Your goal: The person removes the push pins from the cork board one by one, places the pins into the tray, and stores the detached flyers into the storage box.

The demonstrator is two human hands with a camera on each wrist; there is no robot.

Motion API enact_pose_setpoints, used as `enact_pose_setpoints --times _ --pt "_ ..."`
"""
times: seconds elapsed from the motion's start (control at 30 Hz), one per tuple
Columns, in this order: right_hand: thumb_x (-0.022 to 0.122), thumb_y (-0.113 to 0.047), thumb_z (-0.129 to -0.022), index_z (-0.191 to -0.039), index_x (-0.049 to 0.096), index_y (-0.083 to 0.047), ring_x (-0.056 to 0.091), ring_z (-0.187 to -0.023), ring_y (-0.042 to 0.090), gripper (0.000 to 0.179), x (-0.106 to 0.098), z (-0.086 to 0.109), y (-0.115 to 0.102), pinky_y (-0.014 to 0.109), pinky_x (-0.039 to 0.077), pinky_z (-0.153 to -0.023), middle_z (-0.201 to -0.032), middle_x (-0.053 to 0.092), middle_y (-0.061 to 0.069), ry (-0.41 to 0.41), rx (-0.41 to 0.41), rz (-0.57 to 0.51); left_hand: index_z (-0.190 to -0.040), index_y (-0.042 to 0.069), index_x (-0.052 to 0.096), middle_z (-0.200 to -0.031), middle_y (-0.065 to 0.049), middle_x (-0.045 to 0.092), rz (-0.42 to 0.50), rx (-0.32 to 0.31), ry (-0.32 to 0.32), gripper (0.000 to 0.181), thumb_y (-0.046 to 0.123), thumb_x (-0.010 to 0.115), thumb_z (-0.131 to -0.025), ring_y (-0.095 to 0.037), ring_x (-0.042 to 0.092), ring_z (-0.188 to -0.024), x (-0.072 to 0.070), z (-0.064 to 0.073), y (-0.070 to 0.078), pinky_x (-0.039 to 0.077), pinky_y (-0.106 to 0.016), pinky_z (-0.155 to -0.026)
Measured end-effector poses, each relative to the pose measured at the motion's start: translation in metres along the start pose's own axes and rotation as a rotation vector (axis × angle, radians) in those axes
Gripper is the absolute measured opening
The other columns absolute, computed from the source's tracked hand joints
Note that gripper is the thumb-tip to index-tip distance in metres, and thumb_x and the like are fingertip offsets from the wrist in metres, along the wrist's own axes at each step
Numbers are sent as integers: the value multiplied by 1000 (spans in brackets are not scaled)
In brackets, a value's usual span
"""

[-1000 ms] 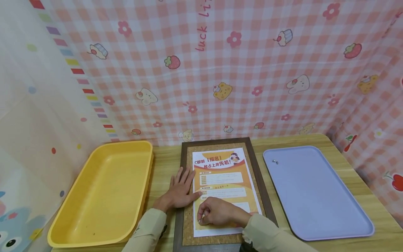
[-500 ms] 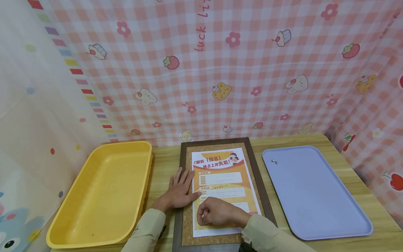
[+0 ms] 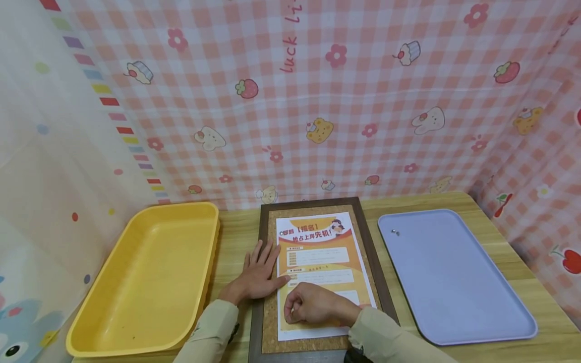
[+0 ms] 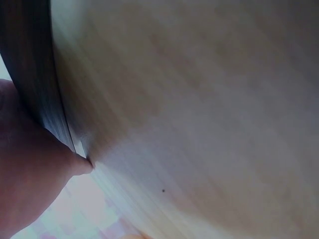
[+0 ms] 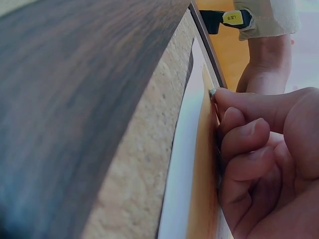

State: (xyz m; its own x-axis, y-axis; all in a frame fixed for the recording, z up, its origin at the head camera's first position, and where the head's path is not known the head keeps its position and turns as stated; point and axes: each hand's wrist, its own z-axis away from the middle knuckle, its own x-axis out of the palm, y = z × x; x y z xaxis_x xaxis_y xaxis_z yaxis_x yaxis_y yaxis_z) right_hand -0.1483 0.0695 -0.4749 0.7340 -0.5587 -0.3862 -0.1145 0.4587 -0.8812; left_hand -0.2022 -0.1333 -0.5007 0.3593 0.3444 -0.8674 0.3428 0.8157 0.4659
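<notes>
A printed orange and white poster (image 3: pixel 317 288) lies on a cork board (image 3: pixel 271 327) with a dark wooden frame. My left hand (image 3: pixel 255 277) rests with spread fingers across the board's left side, its thumb on the poster. Over the poster's lower left part, my right hand (image 3: pixel 315 305) has its fingers curled and its thumb pressed down. In the right wrist view, a small shiny thumbtack (image 5: pixel 213 91) shows at the tip of the right thumb (image 5: pixel 249 105), against the paper. Another small metal tack (image 3: pixel 281 233) sits near the poster's upper left corner.
A lilac tray (image 3: pixel 458 287) lies right of the board, with small metal tacks (image 3: pixel 395 232) near its upper left corner. Left of the board stands a deep yellow tray (image 3: pixel 150 282). A checked cloth (image 3: pixel 290 111) hangs behind the wooden table (image 3: pixel 238 227).
Both hands stay in the same places on the board. The shiny bit glimpsed at the right fingertips a second ago is hidden in the head view now.
</notes>
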Motion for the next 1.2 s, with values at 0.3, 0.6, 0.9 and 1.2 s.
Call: enact_pose_setpoints --times 0.3,0.6,0.9,1.2 --pt "65 3 -88 -79 75 -8 34 -44 5 18 -2 -1 0 20 31 -48 -51 49 -6 -17 -3 6 -161 11 11 -166 -14 -1 -9 15 -4 86 55 49 -98 -35 -14 -151 -3 0 1 -5 -66 -115" --pt "65 3 -89 -78 75 -9 35 -43 6 19 -3 -2 0 20 33 -49 -51 49 -6 -34 -3 7 -160 8 15 -166 -17 4 -25 1 -11 84 53 50 -98 -38 -9 -152 -7 2 6 0 -67 -115" --pt "63 4 -88 -77 74 -8 36 -44 5 20 -3 -1 0 19 33 -49 -52 51 -5 -56 -8 12 -160 10 15 -166 -15 4 -33 -15 -13 83 53 50 -99 -37 -9 -152 -8 2 8 0 -66 -116" --pt "65 2 -89 -81 75 -6 40 -47 4 15 -5 3 4 18 36 -50 -58 57 -3 -102 -23 -51 -160 9 15 -166 -15 4 -27 -11 -17 83 54 49 -99 -37 -8 -152 -8 3 8 1 -66 -116"
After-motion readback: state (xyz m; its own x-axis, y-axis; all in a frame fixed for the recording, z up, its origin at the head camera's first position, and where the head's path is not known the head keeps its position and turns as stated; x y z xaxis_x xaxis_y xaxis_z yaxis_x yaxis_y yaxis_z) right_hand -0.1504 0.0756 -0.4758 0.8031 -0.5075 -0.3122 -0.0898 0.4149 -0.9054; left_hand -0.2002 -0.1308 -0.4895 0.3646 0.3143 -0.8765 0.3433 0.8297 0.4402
